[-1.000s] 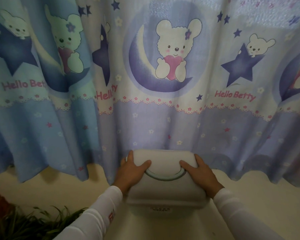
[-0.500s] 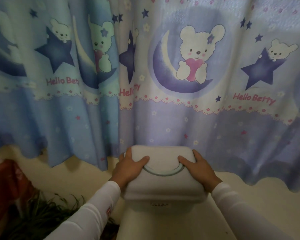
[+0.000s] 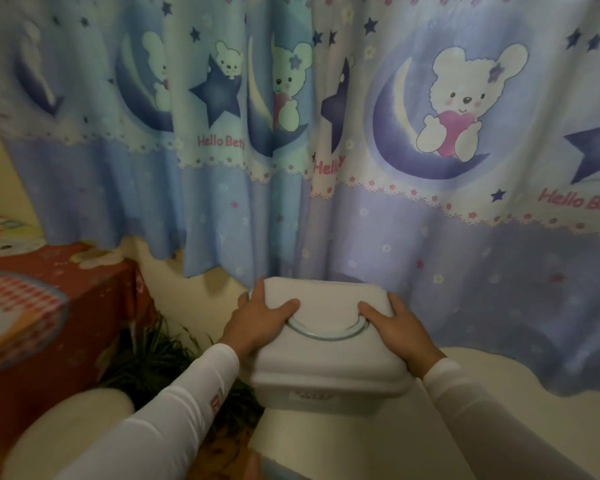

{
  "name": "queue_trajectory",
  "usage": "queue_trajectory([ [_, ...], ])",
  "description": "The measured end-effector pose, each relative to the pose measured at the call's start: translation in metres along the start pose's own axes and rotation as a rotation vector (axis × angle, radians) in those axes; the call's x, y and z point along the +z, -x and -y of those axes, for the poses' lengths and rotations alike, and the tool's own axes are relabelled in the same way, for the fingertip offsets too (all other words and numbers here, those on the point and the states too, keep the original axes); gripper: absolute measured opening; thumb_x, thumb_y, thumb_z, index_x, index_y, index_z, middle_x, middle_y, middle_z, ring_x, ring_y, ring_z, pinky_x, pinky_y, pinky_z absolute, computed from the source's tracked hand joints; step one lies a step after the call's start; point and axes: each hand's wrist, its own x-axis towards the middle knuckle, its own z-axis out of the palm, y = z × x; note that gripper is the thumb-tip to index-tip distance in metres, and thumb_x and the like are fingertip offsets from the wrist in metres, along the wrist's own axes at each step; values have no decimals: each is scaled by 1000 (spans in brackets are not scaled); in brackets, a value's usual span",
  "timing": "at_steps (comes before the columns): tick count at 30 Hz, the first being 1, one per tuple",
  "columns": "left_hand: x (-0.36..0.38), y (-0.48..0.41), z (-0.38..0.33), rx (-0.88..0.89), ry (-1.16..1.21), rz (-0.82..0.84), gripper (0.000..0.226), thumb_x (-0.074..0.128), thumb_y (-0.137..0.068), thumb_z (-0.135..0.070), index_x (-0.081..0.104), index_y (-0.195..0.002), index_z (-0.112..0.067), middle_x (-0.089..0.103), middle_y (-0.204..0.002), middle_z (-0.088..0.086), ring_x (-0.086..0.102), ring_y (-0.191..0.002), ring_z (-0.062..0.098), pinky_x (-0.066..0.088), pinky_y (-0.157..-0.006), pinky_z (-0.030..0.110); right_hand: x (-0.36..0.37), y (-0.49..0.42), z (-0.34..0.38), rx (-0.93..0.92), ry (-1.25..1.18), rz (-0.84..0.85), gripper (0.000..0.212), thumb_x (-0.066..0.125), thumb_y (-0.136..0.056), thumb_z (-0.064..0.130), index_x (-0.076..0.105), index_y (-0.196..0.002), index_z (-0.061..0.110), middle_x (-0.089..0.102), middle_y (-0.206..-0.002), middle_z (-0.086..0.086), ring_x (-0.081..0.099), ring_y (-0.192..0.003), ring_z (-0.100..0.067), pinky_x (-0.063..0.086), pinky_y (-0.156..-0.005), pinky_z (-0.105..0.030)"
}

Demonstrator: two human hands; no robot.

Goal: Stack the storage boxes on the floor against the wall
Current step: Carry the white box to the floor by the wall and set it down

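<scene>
A white storage box [image 3: 326, 362] with a pale green curved handle [image 3: 326, 332] on its lid sits on top of a larger white box [image 3: 326, 441], close to the curtain. My left hand [image 3: 260, 320] grips the lid's left side, thumb on top next to the handle. My right hand [image 3: 397, 327] grips the right side the same way. The fingers of both hands wrap over the lid's edges. The lower box's left and right edges are partly hidden by my sleeves.
A blue curtain [image 3: 361, 209] with bears, moons and stars hangs just behind the boxes. A red patterned box or chest [image 3: 59, 306] stands at the left. A green plant [image 3: 153, 362] lies between it and the boxes. A pale round object [image 3: 70, 431] is at bottom left.
The view has swung left, bringing the red chest and more of the plant into sight. Both hands keep the same hold on the white box's lid.
</scene>
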Motion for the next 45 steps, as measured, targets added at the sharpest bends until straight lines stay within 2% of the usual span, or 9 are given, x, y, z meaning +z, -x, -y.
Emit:
queue_trajectory([
  [2, -9, 16, 11, -33, -3, -37, 108, 54, -69, -79, 10, -156, -32, 18, -162, 10, 34, -140, 35, 29, -114, 44, 10, 6, 4, -34, -8, 42, 78, 63, -73, 69, 45, -139, 32, 56, -138, -2, 53, -123, -27, 40, -106, -42],
  [7, -39, 56, 46, -139, -24, -140, 107, 54, -75, -77, 5, -157, -29, 12, -163, 9, 29, -143, 36, 27, -115, 45, 48, 25, 21, -60, 11, 154, 99, 57, -64, 78, 32, -148, 32, 44, -149, -4, 46, -130, -30, 37, -107, -42],
  [14, -107, 122, 104, -291, -33, -255, 111, 51, -74, -80, -1, -156, -28, 8, -164, 8, 28, -144, 34, 28, -113, 46, 123, 69, 62, -192, 19, 300, 82, 62, -72, 71, 40, -143, 36, 50, -144, -2, 49, -126, -29, 39, -104, -41],
  [19, -160, 161, 145, -351, 0, -322, 111, 51, -71, -82, 1, -156, -29, 8, -164, 7, 29, -143, 36, 30, -112, 47, 176, 104, 101, -231, 35, 406, 99, 58, -66, 77, 31, -149, 31, 44, -149, -4, 46, -130, -30, 37, -107, -45],
  [27, -266, 229, 230, -397, 14, -442, 105, 52, -76, -77, 5, -157, -30, 12, -163, 9, 32, -141, 39, 29, -112, 48, 288, 183, 172, -278, 60, 494, 106, 55, -57, 81, 32, -149, 32, 49, -144, -5, 52, -123, -32, 43, -99, -40],
  [32, -331, 273, 282, -428, 58, -486, 112, 51, -67, -81, 9, -157, -28, 14, -163, 10, 29, -143, 37, 28, -114, 49, 356, 233, 214, -336, 43, 551, 90, 61, -71, 71, 34, -147, 33, 49, -144, -4, 51, -122, -30, 39, -89, -35],
  [38, -402, 333, 335, -472, 121, -575, 115, 51, -64, -83, 9, -157, -29, 16, -163, 8, 26, -144, 35, 27, -115, 51, 431, 295, 267, -414, 43, 647, 85, 62, -72, 70, 37, -145, 34, 50, -143, -3, 51, -122, -29, 41, -92, -36],
  [41, -433, 364, 363, -513, 132, -643, 111, 51, -66, -82, 10, -156, -33, 17, -163, 5, 28, -143, 36, 29, -114, 53, 471, 328, 288, -447, 54, 704, 90, 61, -70, 72, 35, -147, 34, 47, -146, -4, 48, -126, -30, 41, -101, -41],
  [45, -464, 395, 400, -582, 183, -728, 102, 55, -72, -77, 15, -155, -34, 22, -160, 4, 37, -137, 36, 34, -112, 51, 519, 363, 313, -480, 90, 775, 91, 61, -74, 71, 31, -150, 30, 40, -152, -2, 43, -132, -29, 38, -103, -39],
])
